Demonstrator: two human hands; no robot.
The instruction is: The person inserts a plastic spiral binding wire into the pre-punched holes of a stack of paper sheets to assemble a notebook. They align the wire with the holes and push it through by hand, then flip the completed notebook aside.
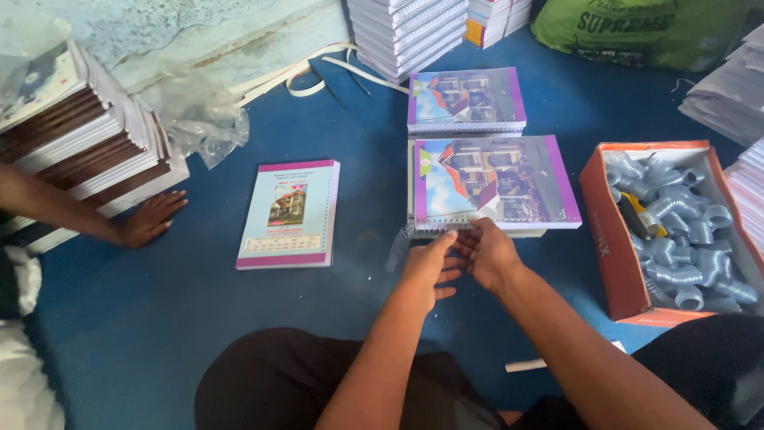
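Both sets of fingertips pinch a clear spiral coil (422, 232) along the near edge of a notebook (493, 185) with a purple-bordered picture cover. The left hand (427, 271) has its fingers bunched on the coil's middle, and the right hand (487, 253) presses its fingers together just beside it. The coil's left end hangs free past the notebook's corner, over the blue floor (159, 295).

That loose end could snag or spring out of the holes if the grip slackens, and pushing at an angle could skip holes or crease the cover.

A second notebook (466, 102) lies just beyond the first one. An orange box (613, 239) of coils stands by the right arm. Another person's hand (151, 219) rests by a stack of books (87, 135) near the left wall.
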